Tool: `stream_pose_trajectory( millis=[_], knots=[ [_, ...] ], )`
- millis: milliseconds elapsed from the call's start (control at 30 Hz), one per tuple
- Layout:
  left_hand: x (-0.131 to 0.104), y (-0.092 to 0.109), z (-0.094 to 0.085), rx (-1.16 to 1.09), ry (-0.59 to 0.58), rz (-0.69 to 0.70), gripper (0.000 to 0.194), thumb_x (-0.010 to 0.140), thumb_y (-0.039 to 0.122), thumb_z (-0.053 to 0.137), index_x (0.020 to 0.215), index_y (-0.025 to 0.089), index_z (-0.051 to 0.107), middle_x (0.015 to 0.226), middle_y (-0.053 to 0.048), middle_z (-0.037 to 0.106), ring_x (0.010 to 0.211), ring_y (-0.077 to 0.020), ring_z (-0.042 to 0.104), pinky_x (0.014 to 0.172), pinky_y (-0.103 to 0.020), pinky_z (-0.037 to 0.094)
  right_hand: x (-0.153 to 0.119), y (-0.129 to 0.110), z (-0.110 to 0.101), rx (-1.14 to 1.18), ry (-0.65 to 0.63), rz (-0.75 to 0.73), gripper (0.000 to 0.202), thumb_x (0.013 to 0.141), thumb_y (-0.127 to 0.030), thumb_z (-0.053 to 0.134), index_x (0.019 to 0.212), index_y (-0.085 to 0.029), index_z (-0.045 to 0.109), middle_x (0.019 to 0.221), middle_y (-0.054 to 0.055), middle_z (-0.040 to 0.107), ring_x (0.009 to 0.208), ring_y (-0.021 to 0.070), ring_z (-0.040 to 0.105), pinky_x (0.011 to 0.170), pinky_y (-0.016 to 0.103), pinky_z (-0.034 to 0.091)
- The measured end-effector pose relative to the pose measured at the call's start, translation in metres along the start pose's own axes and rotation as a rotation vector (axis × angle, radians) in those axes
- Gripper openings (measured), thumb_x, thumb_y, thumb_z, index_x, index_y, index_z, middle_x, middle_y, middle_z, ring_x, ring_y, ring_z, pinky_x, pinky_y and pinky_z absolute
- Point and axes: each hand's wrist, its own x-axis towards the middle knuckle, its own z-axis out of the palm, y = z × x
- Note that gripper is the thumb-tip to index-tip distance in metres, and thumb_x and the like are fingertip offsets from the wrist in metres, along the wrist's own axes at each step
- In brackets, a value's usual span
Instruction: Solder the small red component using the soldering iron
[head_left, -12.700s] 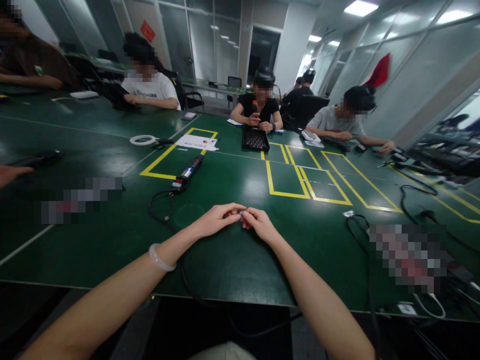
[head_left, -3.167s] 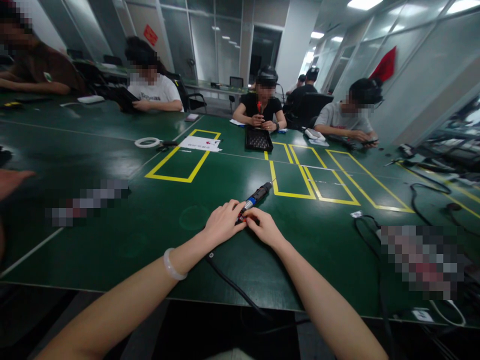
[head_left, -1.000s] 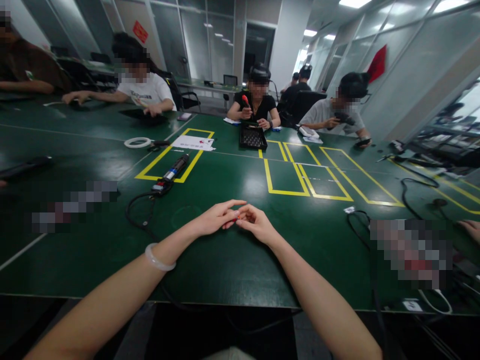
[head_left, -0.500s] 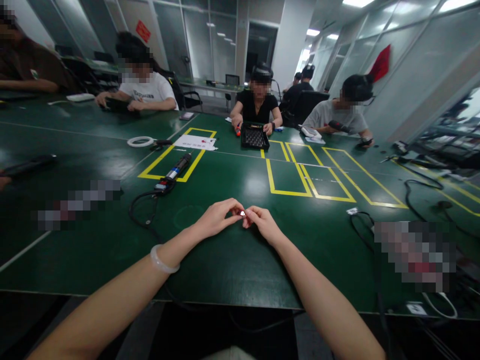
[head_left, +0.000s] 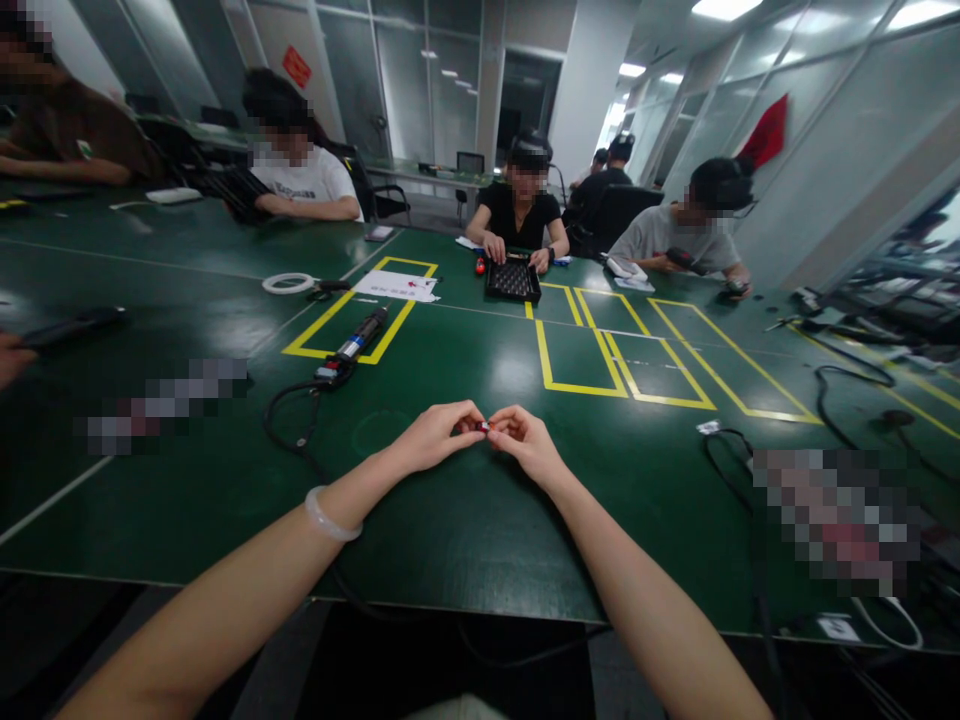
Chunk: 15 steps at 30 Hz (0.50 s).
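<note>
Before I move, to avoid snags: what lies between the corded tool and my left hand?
Head view: only green tabletop with a faint ring mark lies between the corded tool and left hand.

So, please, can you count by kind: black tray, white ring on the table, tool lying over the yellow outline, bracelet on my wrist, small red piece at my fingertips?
Black tray: 1
White ring: 1
Tool: 1
Bracelet: 1
Small red piece: 1
Total: 5
</note>
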Motion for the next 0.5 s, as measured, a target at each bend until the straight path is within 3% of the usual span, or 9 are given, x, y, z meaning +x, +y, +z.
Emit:
stream_pose_trajectory(
  millis=[133,233,367,433,500],
  knots=[
    [0.003,-0.005,-0.014,0.076,-0.029,-0.008,0.034,0.091,0.046,0.047,0.106,0.02,0.061,0.096,-0.004,0.067,0.088,-0.0167,0.062,0.079,-0.028,0.046,0.001,0.002,-0.003,-0.006,0.013,0.0,0.032,0.073,-0.04,0.074,0.091,-0.018,0.058,0.072,-0.001,0.06,0.061,0.0105,0.055,0.059,0.025,0.046],
    [0.001,-0.028,-0.043,0.32,0.171,-0.074,0.04,0.091,0.048,0.044,0.117,0.02,0.058,0.118,-0.008,0.062,0.11,-0.0217,0.057,0.095,-0.035,0.042,0.002,0.003,-0.005,-0.007,0.048,0.009,0.032,0.072,-0.039,0.074,0.091,-0.018,0.058,0.074,-0.001,0.061,0.061,0.0101,0.055,0.058,0.024,0.046],
    [-0.017,-0.082,-0.094,0.704,0.5,-0.377,0.053,0.084,0.045,0.056,0.128,0.016,0.05,0.138,-0.015,0.048,0.125,-0.0339,0.044,0.104,-0.047,0.034,0.002,0.002,-0.004,-0.022,0.06,0.019,0.033,0.072,-0.039,0.074,0.09,-0.017,0.058,0.073,-0.001,0.061,0.06,0.0097,0.055,0.057,0.024,0.046],
    [-0.03,-0.108,-0.115,0.765,0.537,-0.563,0.063,0.078,0.047,0.064,0.129,0.014,0.049,0.141,-0.019,0.043,0.125,-0.0393,0.043,0.1,-0.05,0.037,0.002,0.003,-0.003,-0.029,0.055,0.02,0.033,0.072,-0.039,0.074,0.09,-0.017,0.058,0.073,-0.001,0.061,0.06,0.0098,0.055,0.057,0.024,0.046],
    [-0.041,-0.126,-0.129,0.738,0.502,-0.689,0.065,0.074,0.049,0.067,0.124,0.011,0.051,0.134,-0.019,0.049,0.118,-0.0409,0.048,0.09,-0.049,0.042,0.002,0.004,-0.003,-0.031,0.046,0.018,0.033,0.072,-0.039,0.074,0.09,-0.017,0.058,0.073,-0.001,0.06,0.06,0.0098,0.055,0.057,0.024,0.046]
  ],
)
